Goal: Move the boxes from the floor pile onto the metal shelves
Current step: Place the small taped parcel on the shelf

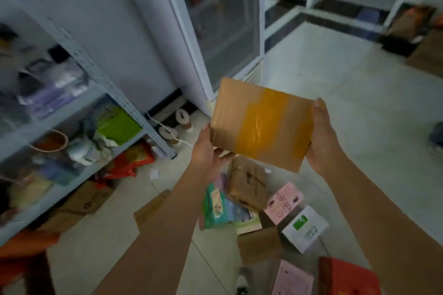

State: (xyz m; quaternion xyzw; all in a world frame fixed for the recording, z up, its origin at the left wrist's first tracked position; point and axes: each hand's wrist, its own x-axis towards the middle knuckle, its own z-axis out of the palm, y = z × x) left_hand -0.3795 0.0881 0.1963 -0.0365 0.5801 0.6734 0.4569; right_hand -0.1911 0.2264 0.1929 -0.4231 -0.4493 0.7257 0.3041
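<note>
A brown cardboard box (261, 124) with a band of yellow tape is held up in the air in the middle of the view. My left hand (207, 153) grips its lower left corner and my right hand (321, 136) grips its right edge. Below it the floor pile holds a taped brown box (248, 183), a green carton (215, 206), a pink box (284, 201), a white box with a green mark (304, 227) and an open brown carton (261, 244). The grey metal shelves (72, 108) stand at the left, crowded with bags and packets.
A glass-door fridge (215, 19) stands behind the held box. Fur-lined boots (177, 124) and a white cable lie by the wall. Red bags (129, 160) and flat cardboard (81, 203) sit under the shelves. A red box (345, 275) lies bottom right.
</note>
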